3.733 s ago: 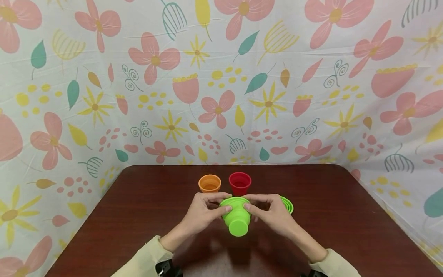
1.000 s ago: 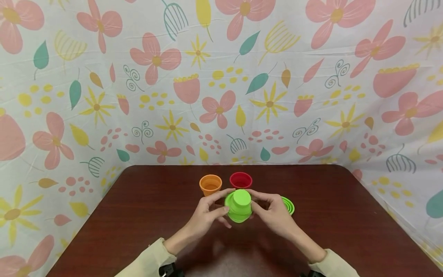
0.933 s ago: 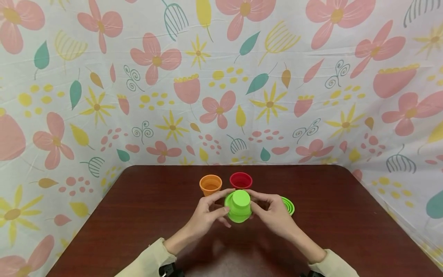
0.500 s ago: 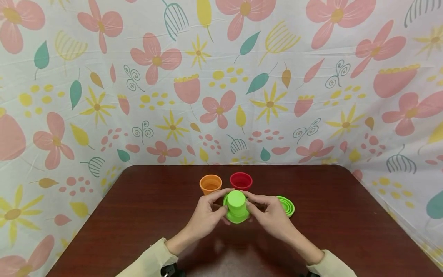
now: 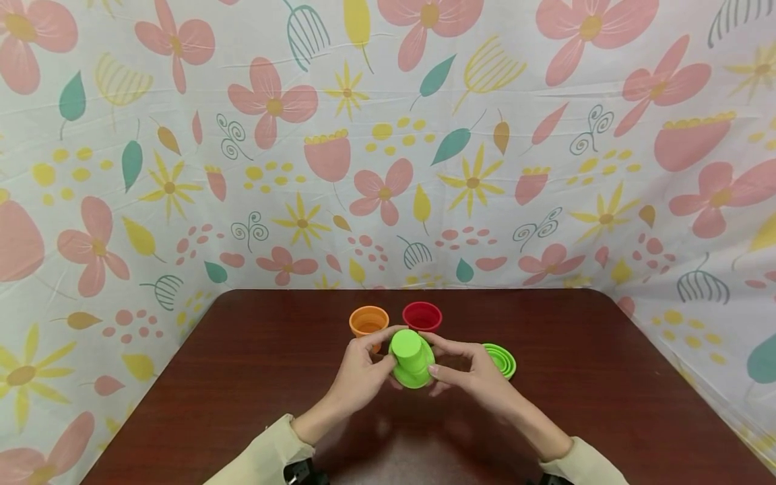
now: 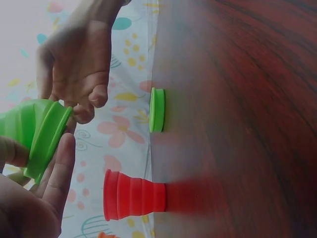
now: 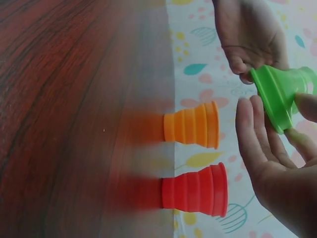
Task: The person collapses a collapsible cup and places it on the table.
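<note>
Between both hands, clear of the table, is a light green collapsible cup (image 5: 412,360) with its base tipped up and toward the head camera. My left hand (image 5: 359,374) pinches its rim on the left, thumb in front and fingers behind. On the opposite side my right hand (image 5: 475,377) grips the rim, its thumb against the cup wall. The left wrist view shows the stepped wall of the green cup (image 6: 42,131) between thumb and fingers. Beyond the hands stand an orange cup (image 5: 368,321) and a red cup (image 5: 422,315), both upright and extended.
A second green cup (image 5: 500,362), folded flat, lies on the table just beyond the right hand. The dark wooden table (image 5: 273,350) has rounded far corners. A flower-print cloth (image 5: 388,135) hangs behind it and along both sides.
The held cup's base, pointing down and toward the camera earlier, has swung upward and lately tilted left. Its wall has shifted shape between the fingers. Both hands keep their hold; the other cups stay put.
</note>
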A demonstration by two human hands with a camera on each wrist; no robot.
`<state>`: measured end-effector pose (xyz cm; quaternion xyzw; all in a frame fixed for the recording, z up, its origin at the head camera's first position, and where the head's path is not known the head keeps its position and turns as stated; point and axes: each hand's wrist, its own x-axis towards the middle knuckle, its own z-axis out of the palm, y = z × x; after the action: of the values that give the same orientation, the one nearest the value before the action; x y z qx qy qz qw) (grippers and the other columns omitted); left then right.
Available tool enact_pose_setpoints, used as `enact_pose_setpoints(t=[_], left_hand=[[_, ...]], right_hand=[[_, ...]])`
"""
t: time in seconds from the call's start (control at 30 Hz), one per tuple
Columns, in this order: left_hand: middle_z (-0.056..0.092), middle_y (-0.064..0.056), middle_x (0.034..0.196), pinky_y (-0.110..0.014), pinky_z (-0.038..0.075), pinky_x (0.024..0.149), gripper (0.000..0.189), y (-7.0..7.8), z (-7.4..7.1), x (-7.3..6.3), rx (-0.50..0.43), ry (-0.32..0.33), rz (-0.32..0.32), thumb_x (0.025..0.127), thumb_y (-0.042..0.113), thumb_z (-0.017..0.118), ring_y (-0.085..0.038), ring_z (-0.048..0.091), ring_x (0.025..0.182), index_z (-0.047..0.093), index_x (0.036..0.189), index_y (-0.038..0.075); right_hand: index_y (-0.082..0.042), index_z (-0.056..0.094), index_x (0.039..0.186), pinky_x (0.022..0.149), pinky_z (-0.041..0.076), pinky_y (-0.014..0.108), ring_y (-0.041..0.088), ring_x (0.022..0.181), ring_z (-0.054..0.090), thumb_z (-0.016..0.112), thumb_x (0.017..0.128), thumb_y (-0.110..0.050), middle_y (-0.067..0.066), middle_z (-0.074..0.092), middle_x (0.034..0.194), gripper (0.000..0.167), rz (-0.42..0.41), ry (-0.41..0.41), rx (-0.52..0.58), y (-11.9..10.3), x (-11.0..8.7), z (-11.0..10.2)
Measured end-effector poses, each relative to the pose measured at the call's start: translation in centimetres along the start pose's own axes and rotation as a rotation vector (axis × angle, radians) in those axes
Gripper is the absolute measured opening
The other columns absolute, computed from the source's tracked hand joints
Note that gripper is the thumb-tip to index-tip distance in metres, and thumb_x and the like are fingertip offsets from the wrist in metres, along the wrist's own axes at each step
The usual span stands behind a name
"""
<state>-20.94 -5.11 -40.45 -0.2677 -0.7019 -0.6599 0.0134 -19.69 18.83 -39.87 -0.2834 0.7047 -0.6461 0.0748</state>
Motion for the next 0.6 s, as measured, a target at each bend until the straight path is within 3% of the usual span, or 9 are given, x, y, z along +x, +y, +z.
enact_pose_setpoints(t=[0.07,0.23,0.4,0.53,0.6], left_hand=[[0.068,-0.008,0.132,-0.047,0.065,0.059,0.05,0.0,0.0,0.0,-0.026,-0.013,-0.026,0.099,-0.005,0.06,-0.033,0.075,0.073,0.064,0.145,0.013],[0.059,-0.014,0.146,-0.048,0.065,0.06,0.053,-0.1,0.0,-0.2,-0.133,-0.094,-0.097,0.104,0.001,0.057,-0.053,0.071,0.078,0.053,0.156,0.013],[0.059,-0.022,0.141,-0.048,0.065,0.063,0.06,-0.4,-0.4,-0.5,-0.29,-0.22,-0.164,0.108,0.009,0.057,-0.046,0.075,0.089,0.039,0.164,0.017],[0.058,-0.024,0.143,-0.048,0.065,0.065,0.073,-0.8,-0.6,-0.7,-0.353,-0.304,-0.118,0.104,0.004,0.063,-0.04,0.077,0.093,0.03,0.168,0.019],[0.057,-0.024,0.145,-0.049,0.065,0.066,0.078,-1.0,-0.7,-0.6,-0.343,-0.32,-0.079,0.102,0.0,0.065,-0.045,0.075,0.094,0.029,0.168,0.02]], right_hand=[[-0.007,0.052,0.156,0.078,0.061,0.062,0.045,0.088,0.073,0.066,0.103,-0.005,0.03,0.067,0.117,0.055,0.005,-0.011,0.039,0.0,0.0,0.0],[-0.003,0.052,0.155,0.083,0.061,0.059,0.033,0.1,0.073,0.068,0.101,-0.004,0.027,0.068,0.116,0.056,0.014,0.016,0.076,0.1,0.0,-0.2],[0.002,0.046,0.156,0.084,0.061,0.058,0.033,0.099,0.074,0.068,0.102,-0.003,0.026,0.068,0.12,0.059,0.013,0.043,0.087,0.5,-0.1,-0.2],[0.002,0.045,0.157,0.086,0.06,0.06,0.035,0.097,0.075,0.068,0.102,-0.004,0.025,0.068,0.121,0.06,0.027,0.058,0.091,0.7,-0.2,-0.2],[0.002,0.045,0.157,0.086,0.06,0.061,0.034,0.097,0.075,0.069,0.101,-0.004,0.026,0.068,0.121,0.06,0.032,0.061,0.088,0.8,-0.2,-0.1]])
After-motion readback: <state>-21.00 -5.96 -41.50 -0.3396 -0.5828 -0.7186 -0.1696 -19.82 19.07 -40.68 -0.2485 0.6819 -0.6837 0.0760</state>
